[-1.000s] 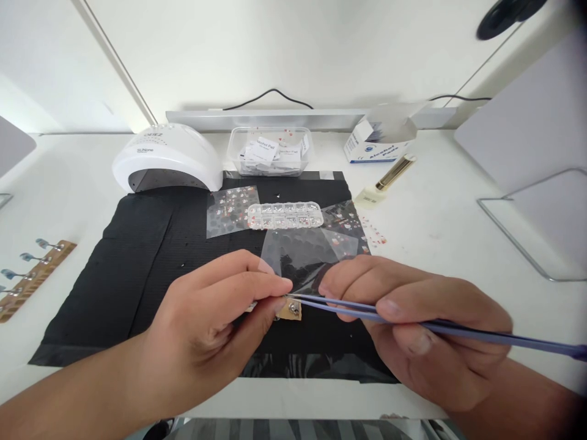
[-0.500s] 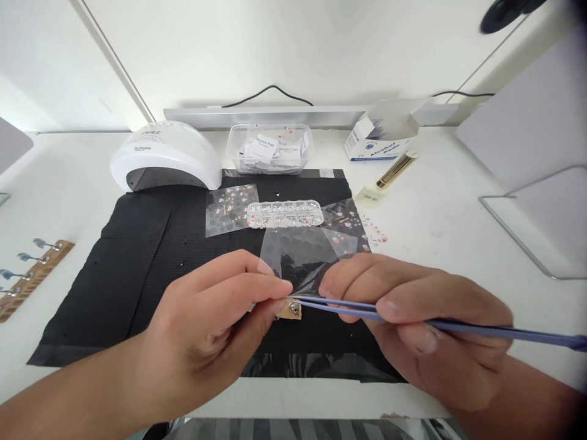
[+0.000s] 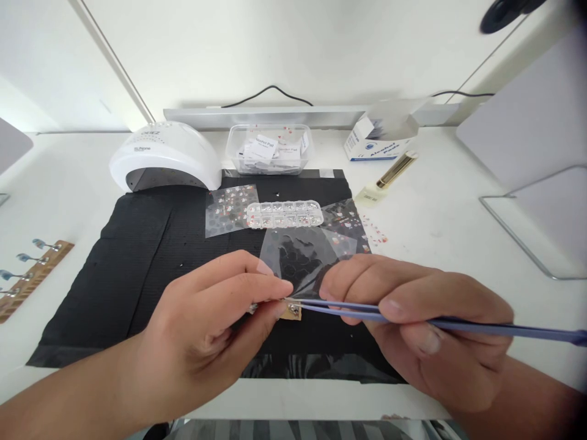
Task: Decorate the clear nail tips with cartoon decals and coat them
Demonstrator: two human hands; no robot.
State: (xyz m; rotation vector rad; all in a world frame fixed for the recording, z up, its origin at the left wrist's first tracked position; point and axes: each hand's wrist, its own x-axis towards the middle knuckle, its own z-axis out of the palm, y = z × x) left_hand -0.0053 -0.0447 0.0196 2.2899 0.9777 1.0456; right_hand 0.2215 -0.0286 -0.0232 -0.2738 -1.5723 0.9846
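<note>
Clear tub [image 3: 270, 150] holds white sachets and segmented gem case [image 3: 285, 214] holds small stones behind the hands, with nail lamp [image 3: 166, 157] rear left, while left hand [image 3: 208, 324] pinches a small wooden holder [image 3: 292, 310] on the black mat [image 3: 137, 256] and right hand [image 3: 422, 324] grips purple tweezers [image 3: 413, 321] touching it.

Lighting: bright, even, diffuse daylight; white desk [image 3: 458, 220] and pale wall near overexposure, washed of detail; soft shadows only, faint under the domed white plastic nail lamp [image 3: 166, 156]; glare on clear plastic film sheets [image 3: 298, 256]; wide-angle bowing at edges; corners blurred; thin blue-violet metal tweezers [image 3: 413, 318] slightly soft toward the right edge.
</note>
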